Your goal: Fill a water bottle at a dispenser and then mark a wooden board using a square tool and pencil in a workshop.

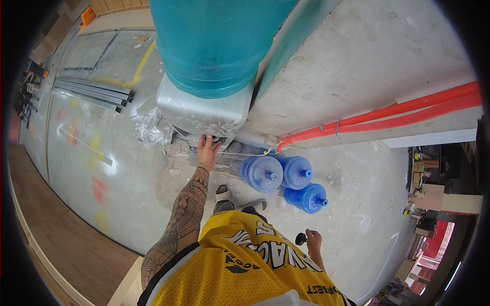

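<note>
The step in hand looks to be work at the front of the dispenser [201, 109]: the left hand [206, 153] is raised to it, fingertips just under the edge of its white top, beside a dark round piece [218, 138] set in the shadow there. Seen from above, the fingers cover part of that piece, so I cannot tell whether this grip has hold of it or only rests against it. The right hand [314, 240] hangs low on the other side of the body, well apart from the dispenser, its grip closed on the edge of a cap [300, 238]. The next move seems to call for a steady left hand in that tight, dim space, with the cap kept clear in the right.

The dispenser stands against the wall [357, 66], its pale top scuffed and spotted, a small green light at the front. A large blue-green bottle [212, 46] sits on it, partly see-through. The cap is black, round and small. Three blue jugs [308, 197] lie on the floor [357, 204] near the feet, necks pointing right.
</note>
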A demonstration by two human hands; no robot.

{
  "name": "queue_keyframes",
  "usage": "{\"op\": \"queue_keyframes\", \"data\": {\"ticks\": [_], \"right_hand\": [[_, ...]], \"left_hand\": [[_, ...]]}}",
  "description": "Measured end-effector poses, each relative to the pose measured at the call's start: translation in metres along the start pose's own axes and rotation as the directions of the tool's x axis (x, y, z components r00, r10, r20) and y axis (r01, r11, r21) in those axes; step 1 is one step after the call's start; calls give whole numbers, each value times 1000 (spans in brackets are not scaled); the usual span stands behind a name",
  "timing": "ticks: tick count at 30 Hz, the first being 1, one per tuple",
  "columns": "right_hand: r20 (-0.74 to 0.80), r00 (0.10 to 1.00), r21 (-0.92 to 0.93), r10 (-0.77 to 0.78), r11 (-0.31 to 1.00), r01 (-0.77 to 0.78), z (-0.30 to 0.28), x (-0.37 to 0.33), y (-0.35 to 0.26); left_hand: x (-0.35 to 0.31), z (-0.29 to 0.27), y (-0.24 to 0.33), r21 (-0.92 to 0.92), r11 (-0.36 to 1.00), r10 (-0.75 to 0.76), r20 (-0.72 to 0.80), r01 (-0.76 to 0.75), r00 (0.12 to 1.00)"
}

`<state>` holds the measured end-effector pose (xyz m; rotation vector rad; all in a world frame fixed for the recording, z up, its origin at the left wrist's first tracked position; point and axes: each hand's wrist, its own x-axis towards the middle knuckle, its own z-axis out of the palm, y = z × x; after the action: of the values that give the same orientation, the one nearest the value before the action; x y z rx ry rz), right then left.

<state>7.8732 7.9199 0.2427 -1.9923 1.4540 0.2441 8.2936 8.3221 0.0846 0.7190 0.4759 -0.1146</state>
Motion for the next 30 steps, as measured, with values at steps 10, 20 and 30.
{"op": "queue_keyframes", "data": {"ticks": [10, 20, 30], "right_hand": [[24, 999, -68, 36, 997, -34, -7, -24, 18], [396, 894, 802, -209, 553, -225, -20, -69, -160], [428, 134, 903, -894, 414, -117, -107, -224, -357]], "left_hand": [[0, 0, 0, -53, 998, 15, -33, -17, 999], [11, -1, -11, -52, 999, 1, -42, -3, 999], [10, -12, -3, 13, 1000, -20, -5, 20, 1000]]}}
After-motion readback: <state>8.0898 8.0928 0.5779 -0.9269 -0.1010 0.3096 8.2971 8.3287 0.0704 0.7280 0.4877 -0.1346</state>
